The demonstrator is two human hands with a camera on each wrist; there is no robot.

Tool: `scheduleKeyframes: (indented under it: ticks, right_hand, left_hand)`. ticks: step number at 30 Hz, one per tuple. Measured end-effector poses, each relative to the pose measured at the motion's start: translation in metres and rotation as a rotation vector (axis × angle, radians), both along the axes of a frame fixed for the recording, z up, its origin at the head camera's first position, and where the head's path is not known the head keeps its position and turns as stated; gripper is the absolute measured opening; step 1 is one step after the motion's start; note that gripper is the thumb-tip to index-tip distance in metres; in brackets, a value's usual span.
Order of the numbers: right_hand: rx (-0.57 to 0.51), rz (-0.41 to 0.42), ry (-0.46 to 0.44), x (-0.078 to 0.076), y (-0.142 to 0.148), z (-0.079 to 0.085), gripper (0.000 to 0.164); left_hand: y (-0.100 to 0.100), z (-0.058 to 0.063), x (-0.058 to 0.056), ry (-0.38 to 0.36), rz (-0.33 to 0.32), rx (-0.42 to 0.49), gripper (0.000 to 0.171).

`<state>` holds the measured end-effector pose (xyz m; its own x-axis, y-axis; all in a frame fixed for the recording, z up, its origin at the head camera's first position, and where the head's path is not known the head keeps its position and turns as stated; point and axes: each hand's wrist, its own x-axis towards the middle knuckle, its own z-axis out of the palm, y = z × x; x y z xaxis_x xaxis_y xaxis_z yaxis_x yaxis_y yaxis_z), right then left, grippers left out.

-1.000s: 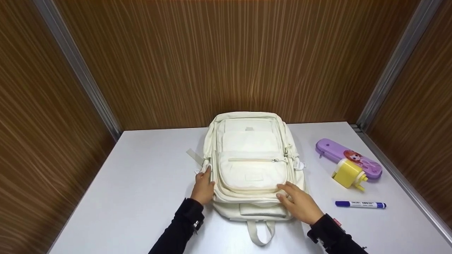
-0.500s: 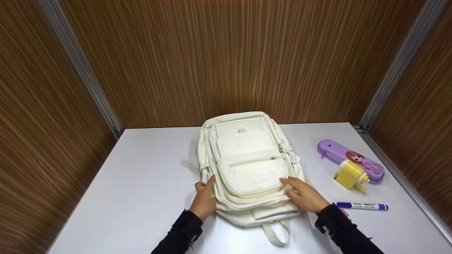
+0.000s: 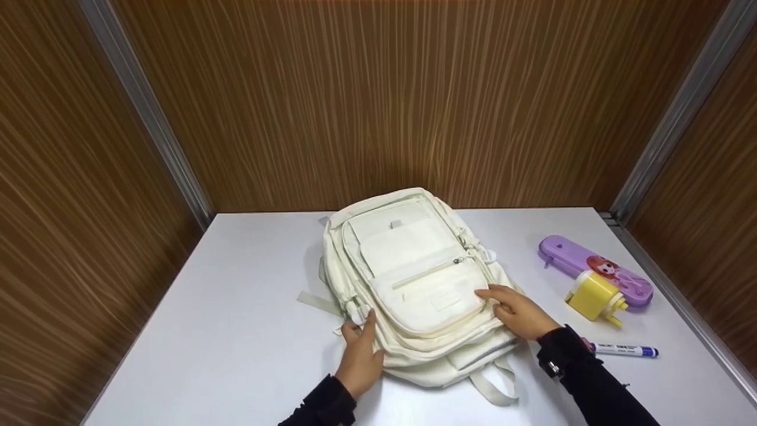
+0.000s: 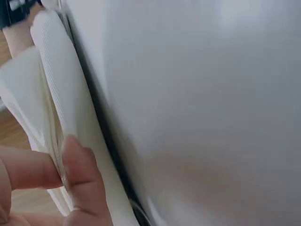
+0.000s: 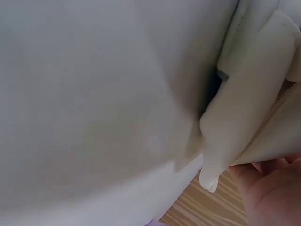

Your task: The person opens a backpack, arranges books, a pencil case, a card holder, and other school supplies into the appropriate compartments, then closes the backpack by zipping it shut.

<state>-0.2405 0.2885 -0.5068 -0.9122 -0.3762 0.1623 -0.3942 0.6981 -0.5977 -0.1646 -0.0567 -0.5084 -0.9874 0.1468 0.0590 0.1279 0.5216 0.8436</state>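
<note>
A cream backpack (image 3: 426, 284) lies on its back on the white table, turned at a slant, its top handle loop (image 3: 495, 387) pointing toward me. My left hand (image 3: 359, 358) is at its lower left side. In the left wrist view, the thumb (image 4: 82, 174) and a finger pinch a fold of the fabric. My right hand (image 3: 520, 310) grips the lower right corner, with the index finger laid over the front pocket. Some of its fingers are hidden by the bag in the right wrist view, where the hand (image 5: 275, 188) holds the edge.
Right of the bag lies a purple pencil case (image 3: 633, 284) with a cartoon figure. A yellow crank pencil sharpener (image 3: 593, 296) stands against it. A blue-and-white marker (image 3: 627, 350) is partly covered by my right sleeve. Wood-grain panels (image 3: 378, 106) enclose the table's back and sides.
The backpack has turned from straight to slanted, its handle end swinging right and its far end left. Both hands have moved right along with it, and the right sleeve now covers part of the marker.
</note>
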Motion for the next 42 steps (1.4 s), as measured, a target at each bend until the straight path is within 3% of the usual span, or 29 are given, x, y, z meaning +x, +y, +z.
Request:
scheduleKeyframes:
  ticks: [5,9,14,18,22,26,30,36,42]
  right_hand:
    - [0.022,0.011,0.045,-0.003,0.002,0.003,0.045]
    - [0.051,-0.049,0.09,0.001,-0.005,0.009,0.044]
    - [0.082,-0.139,0.185,0.018,-0.026,0.019,0.038]
    - [0.16,-0.155,0.223,0.042,-0.046,0.023,0.044]
    - [0.238,-0.156,0.185,0.063,-0.063,0.023,0.053]
    - [0.276,-0.105,0.157,0.079,-0.075,0.025,0.058]
    - [0.303,-0.064,0.127,0.086,-0.08,0.025,0.055]
    - [0.321,-0.041,0.074,0.083,-0.077,0.023,0.05]
    - [0.321,-0.015,0.099,0.075,-0.064,0.019,0.051]
  left_hand:
    - [-0.001,0.007,0.005,-0.053,-0.042,-0.01,0.084]
    - [-0.013,0.02,-0.001,-0.078,0.004,-0.098,0.087]
    - [-0.029,0.032,-0.028,0.033,0.09,-0.268,0.081]
    - [-0.033,0.033,-0.055,0.148,0.036,-0.382,0.079]
    - [-0.029,0.031,-0.076,0.127,-0.073,-0.465,0.081]
    - [-0.022,0.034,-0.087,0.067,-0.116,-0.573,0.078]
    - [-0.019,0.038,-0.091,0.057,-0.113,-0.649,0.074]
    - [-0.023,0.033,-0.087,0.123,-0.11,-0.628,0.063]
    - [-0.022,0.029,-0.08,0.144,-0.086,-0.617,0.06]
